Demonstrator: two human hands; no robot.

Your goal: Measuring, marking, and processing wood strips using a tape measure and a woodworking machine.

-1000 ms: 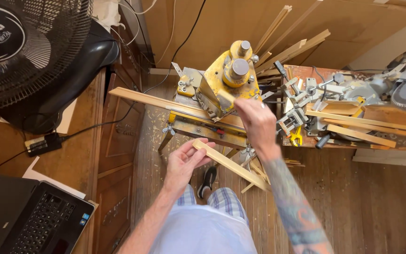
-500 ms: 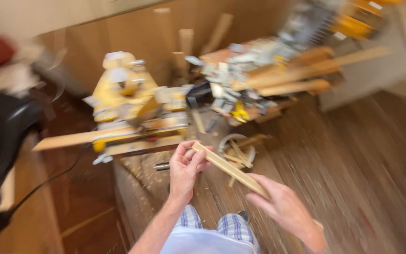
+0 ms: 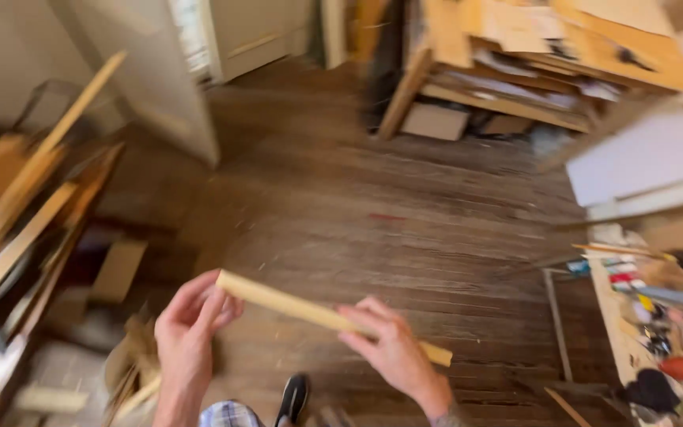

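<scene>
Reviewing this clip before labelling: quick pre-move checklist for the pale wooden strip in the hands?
1. Left hand grips the near end of the long pale wooden strip: ok.
2. Right hand holds the strip further along: ok.
3. Strip whole, no visible break: ok.
4. Dark plank floor ahead free of obstacles: ok.
5. Leaning wooden boards at left apart from the strip: ok.
6. Black shoe footing: cannot tell, blurred.
</scene>
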